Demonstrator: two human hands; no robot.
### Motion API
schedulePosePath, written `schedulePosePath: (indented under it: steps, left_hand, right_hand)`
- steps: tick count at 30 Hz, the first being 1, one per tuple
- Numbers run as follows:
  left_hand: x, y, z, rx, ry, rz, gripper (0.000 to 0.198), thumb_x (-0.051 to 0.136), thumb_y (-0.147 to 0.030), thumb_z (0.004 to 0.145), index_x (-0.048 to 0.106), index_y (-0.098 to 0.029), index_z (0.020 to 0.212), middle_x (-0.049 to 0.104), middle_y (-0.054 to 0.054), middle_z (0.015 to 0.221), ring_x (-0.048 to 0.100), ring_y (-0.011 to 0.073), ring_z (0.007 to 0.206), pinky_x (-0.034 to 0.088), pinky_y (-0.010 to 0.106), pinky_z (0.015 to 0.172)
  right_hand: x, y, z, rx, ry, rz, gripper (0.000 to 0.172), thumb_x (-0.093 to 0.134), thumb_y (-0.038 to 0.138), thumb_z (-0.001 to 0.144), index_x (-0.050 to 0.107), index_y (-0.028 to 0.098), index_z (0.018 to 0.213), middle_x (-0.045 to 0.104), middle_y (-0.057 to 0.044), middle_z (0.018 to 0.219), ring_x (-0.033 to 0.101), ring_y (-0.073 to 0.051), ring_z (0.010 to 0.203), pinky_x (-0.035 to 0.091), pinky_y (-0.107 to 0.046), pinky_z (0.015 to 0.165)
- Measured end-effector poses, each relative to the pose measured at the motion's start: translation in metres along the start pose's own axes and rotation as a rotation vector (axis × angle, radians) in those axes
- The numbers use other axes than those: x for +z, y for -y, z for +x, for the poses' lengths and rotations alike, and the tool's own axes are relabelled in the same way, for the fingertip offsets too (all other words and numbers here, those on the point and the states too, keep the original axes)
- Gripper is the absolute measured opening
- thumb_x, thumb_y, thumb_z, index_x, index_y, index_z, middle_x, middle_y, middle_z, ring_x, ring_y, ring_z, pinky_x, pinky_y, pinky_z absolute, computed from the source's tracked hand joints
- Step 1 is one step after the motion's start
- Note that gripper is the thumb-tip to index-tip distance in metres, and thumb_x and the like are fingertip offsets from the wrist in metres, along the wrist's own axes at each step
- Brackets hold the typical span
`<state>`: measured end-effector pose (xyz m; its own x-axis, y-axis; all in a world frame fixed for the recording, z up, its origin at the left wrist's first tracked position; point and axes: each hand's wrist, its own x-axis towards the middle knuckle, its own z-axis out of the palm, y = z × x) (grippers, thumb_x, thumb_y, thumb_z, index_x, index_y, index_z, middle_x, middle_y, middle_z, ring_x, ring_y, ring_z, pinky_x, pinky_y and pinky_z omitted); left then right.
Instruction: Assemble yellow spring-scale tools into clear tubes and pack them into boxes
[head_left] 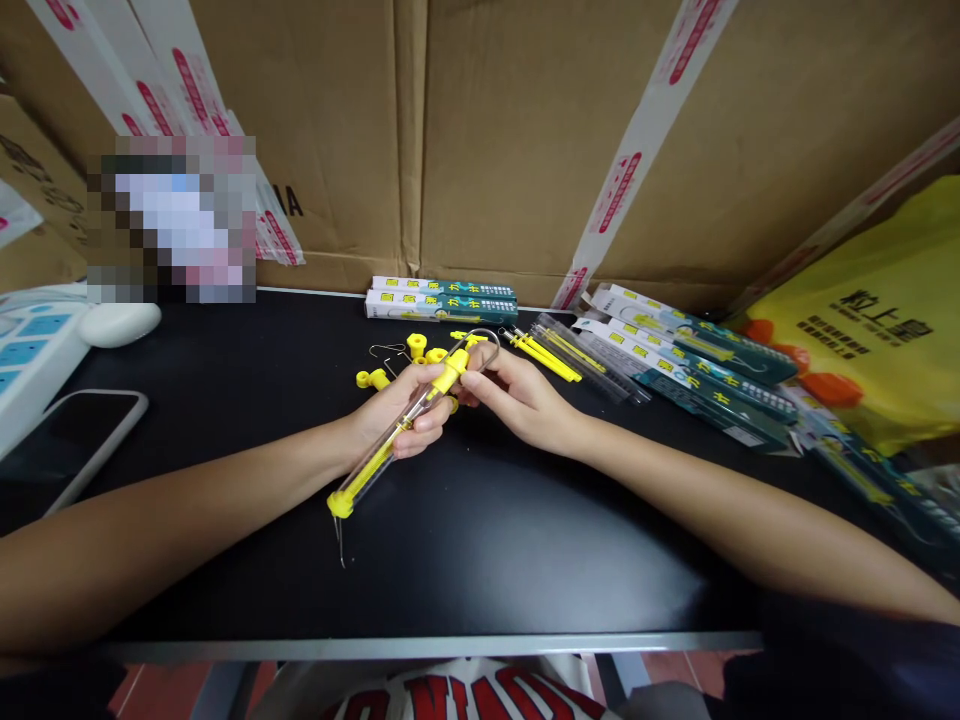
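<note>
Nearest, on the black surface (480,560): a clear tube with yellow insert (390,435), slanting from its yellow end cap near the front edge up into both hands, a thin wire hook hanging from the low end. Left hand (401,405) clenched around the tube's middle. Right hand (517,395) pinching the wire ring at its upper yellow end. Just behind, loose yellow caps (416,350) and yellow rods (544,355). Farther right, packaged boxes (675,365); at the back, cardboard cartons (487,130).

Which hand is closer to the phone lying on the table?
Left. The left hand sits nearer the phone; the right hand is farther away, beyond it.
</note>
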<state>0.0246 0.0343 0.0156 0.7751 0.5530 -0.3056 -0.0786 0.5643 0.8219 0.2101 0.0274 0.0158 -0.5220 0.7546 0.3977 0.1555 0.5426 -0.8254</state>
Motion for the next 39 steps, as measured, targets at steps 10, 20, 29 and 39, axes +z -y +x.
schedulePosePath:
  steps: [10,20,29,39]
  left_hand:
    - [0.014,0.006,-0.004,0.379,-0.212,0.169,0.022,0.056,-0.04,0.087,0.045,-0.021,0.084,0.054,-0.008,0.052,0.044,0.0049,0.03,0.034,0.012,0.031]
    - [0.012,0.004,-0.004,0.53,-0.374,0.347,0.012,0.054,-0.026,0.085,0.043,-0.021,0.086,0.057,-0.007,0.06,0.05,0.0059,0.036,0.041,0.017,0.035]
    - [0.012,0.009,-0.003,0.559,-0.325,0.356,0.023,0.062,-0.032,0.084,0.044,-0.019,0.089,0.062,-0.004,0.069,0.058,0.0078,0.043,0.051,0.022,0.042]
    - [0.011,0.008,-0.003,0.487,-0.317,0.302,0.029,0.066,-0.033,0.08,0.042,-0.02,0.09,0.066,-0.003,0.07,0.06,0.0096,0.043,0.053,0.023,0.043]
  right_hand:
    - [-0.025,0.003,0.01,0.047,0.073,0.036,0.045,0.058,0.06,0.083,0.052,0.017,0.07,0.054,0.0,0.067,0.053,-0.011,0.062,0.046,-0.025,0.06]
    - [-0.022,-0.002,0.009,0.2,0.101,0.154,0.032,0.067,0.045,0.082,0.054,0.019,0.095,0.059,0.001,0.081,0.058,-0.01,0.069,0.053,-0.02,0.053]
    - [-0.013,-0.009,0.01,0.231,0.109,0.345,0.032,0.074,0.041,0.077,0.059,0.018,0.091,0.066,0.0,0.078,0.064,-0.011,0.069,0.054,-0.023,0.061]
    - [-0.02,-0.007,0.013,0.209,0.087,0.322,0.032,0.075,0.044,0.075,0.061,0.017,0.085,0.065,0.001,0.074,0.061,-0.01,0.065,0.053,-0.024,0.061]
